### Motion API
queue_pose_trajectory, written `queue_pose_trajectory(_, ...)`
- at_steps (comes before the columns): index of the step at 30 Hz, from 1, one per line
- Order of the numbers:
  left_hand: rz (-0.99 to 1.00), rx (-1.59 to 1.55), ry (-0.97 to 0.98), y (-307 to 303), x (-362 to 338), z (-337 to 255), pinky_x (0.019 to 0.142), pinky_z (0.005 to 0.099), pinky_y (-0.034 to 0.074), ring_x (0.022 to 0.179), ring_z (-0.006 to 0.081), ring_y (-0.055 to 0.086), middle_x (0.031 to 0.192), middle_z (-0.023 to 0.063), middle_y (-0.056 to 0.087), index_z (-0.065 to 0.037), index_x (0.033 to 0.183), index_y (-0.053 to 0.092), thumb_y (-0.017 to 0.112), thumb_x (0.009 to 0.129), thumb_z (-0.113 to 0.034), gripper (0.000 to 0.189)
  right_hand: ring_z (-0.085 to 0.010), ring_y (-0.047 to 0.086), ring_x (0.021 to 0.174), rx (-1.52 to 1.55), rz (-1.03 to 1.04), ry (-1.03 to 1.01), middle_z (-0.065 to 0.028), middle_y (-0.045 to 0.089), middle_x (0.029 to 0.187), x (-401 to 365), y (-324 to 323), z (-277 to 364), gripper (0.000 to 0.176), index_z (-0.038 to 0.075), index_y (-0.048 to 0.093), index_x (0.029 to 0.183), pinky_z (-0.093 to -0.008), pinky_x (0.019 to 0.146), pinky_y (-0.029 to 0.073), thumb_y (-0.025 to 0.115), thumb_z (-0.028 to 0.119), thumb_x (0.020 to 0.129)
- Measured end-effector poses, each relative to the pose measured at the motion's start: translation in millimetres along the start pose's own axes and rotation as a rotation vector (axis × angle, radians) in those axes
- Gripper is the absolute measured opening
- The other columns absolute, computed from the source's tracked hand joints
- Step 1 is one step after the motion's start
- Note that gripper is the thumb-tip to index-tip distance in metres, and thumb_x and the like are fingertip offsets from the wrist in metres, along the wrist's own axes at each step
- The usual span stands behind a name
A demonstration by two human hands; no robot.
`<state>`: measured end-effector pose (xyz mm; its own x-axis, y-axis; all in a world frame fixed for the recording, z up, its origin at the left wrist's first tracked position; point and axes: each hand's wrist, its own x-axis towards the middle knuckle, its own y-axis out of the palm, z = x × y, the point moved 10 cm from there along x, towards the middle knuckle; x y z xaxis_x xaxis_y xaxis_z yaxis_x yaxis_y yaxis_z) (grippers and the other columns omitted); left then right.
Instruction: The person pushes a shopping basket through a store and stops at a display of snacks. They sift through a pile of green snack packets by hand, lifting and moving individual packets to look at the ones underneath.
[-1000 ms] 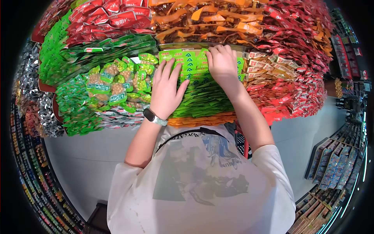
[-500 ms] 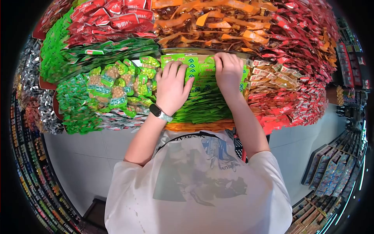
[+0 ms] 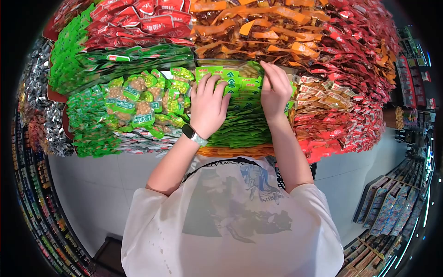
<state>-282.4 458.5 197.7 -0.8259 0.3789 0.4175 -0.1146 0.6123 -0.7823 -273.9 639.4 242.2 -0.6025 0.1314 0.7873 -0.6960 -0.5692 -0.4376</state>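
The green packets (image 3: 242, 111) stand in rows at the middle of the display. My left hand (image 3: 208, 104), with a dark-faced band on its wrist, rests on the left part of these rows, its fingers slightly apart. At the back right of the same rows, my right hand (image 3: 277, 90) has its fingers together and pinches the upper edge of a green packet (image 3: 253, 69); its fingertips partly hide the hold. Between the hands, the lighter green packet fronts face up.
Clear-and-green snack packs (image 3: 143, 104) lie left of my left hand. Red-and-white packets (image 3: 327, 124) fill the right side. Orange-topped packets (image 3: 258, 27) and red packets (image 3: 138, 21) are farther back. Shelves (image 3: 387, 203) stand at the lower right.
My right hand has shifted slightly right, its fingers now reaching straighter upward. The green packets beside it have tilted, and more of their fronts shows. My left hand has moved slightly right.
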Motion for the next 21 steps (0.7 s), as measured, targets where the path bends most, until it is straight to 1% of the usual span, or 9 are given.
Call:
queue_pose_trajectory(1, 0.001, -0.005, -0.001, 0, 0, 0, 0.107, 0.0526, 0.037, 0.133, 0.0386, 0.049, 0.133, 0.0147, 0.058, -0.006, 0.124, 0.063, 0.066, 0.093, -0.015, 0.033, -0.0328, 0.070, 0.091, 0.026, 0.043, -0.010, -0.0145, 0.074, 0.098, 1, 6, 3, 0.029, 0.001, 0.074, 0.109, -0.0418, 0.081, 0.056, 0.066, -0.010, 0.083)
queue_pose_trajectory(2, 0.005, -0.007, 0.001, 0, 0, 0, 0.107, 0.0526, 0.037, 0.134, 0.0388, 0.049, 0.134, 0.0147, 0.058, -0.006, 0.125, 0.063, 0.066, 0.093, -0.015, 0.033, -0.0325, 0.072, 0.092, 0.065, 0.112, 0.079, -0.0170, 0.074, 0.101, -2, 14, -3, 0.027, -0.001, 0.072, 0.110, -0.0375, 0.084, 0.056, 0.064, -0.012, 0.087)
queue_pose_trajectory(8, 0.001, -0.035, 0.010, 0, -2, 1, 0.110, 0.0522, 0.036, 0.136, 0.0393, 0.048, 0.138, 0.0142, 0.059, -0.006, 0.124, 0.063, 0.065, 0.093, -0.014, 0.032, -0.0351, 0.070, 0.092, 0.114, 0.199, -0.096, -0.0161, 0.074, 0.100, 7, 17, 6, 0.026, -0.001, 0.070, 0.099, -0.0415, 0.082, 0.057, 0.063, -0.015, 0.078)
queue_pose_trajectory(11, -0.002, -0.046, 0.007, -1, -2, 1, 0.111, 0.0520, 0.037, 0.136, 0.0394, 0.048, 0.139, 0.0140, 0.059, -0.006, 0.124, 0.063, 0.064, 0.093, -0.013, 0.031, -0.0355, 0.070, 0.095, 0.104, 0.285, -0.145, -0.0169, 0.074, 0.102, 7, 20, 5, 0.028, -0.001, 0.071, 0.101, -0.0423, 0.085, 0.057, 0.061, -0.013, 0.078)
queue_pose_trajectory(14, -0.002, -0.048, 0.014, 1, -3, 2, 0.111, 0.0519, 0.037, 0.136, 0.0393, 0.048, 0.138, 0.0138, 0.059, -0.006, 0.123, 0.063, 0.064, 0.094, -0.013, 0.030, -0.0367, 0.070, 0.101, 0.151, 0.532, -0.087, -0.0171, 0.075, 0.106, -9, 56, -9, 0.033, -0.001, 0.071, 0.106, -0.0428, 0.091, 0.056, 0.057, -0.011, 0.079)
queue_pose_trajectory(17, 0.005, -0.050, 0.008, 3, -2, 4, 0.111, 0.0518, 0.037, 0.137, 0.0392, 0.048, 0.138, 0.0136, 0.059, -0.006, 0.122, 0.063, 0.063, 0.094, -0.014, 0.029, -0.0370, 0.069, 0.109, 0.256, 0.643, 0.032, -0.0170, 0.075, 0.111, -11, 73, -19, 0.038, 0.000, 0.071, 0.112, -0.0428, 0.098, 0.055, 0.052, -0.011, 0.081)
queue_pose_trajectory(20, 0.012, -0.038, -0.011, 3, -4, 4, 0.111, 0.0524, 0.037, 0.138, 0.0390, 0.047, 0.139, 0.0135, 0.059, -0.007, 0.123, 0.063, 0.063, 0.095, -0.014, 0.029, -0.0374, 0.069, 0.113, 0.391, 0.625, 0.076, -0.0164, 0.074, 0.115, -1, 64, -4, 0.038, 0.000, 0.071, 0.113, -0.0429, 0.099, 0.055, 0.051, -0.012, 0.083)
queue_pose_trajectory(21, 0.015, -0.022, -0.023, 4, -4, 4, 0.112, 0.0529, 0.036, 0.139, 0.0391, 0.047, 0.140, 0.0135, 0.058, -0.007, 0.123, 0.063, 0.063, 0.095, -0.015, 0.029, -0.0371, 0.069, 0.113, 0.394, 0.574, 0.062, -0.0165, 0.074, 0.116, 2, 55, -2, 0.036, 0.000, 0.071, 0.113, -0.0428, 0.098, 0.055, 0.052, -0.011, 0.084)
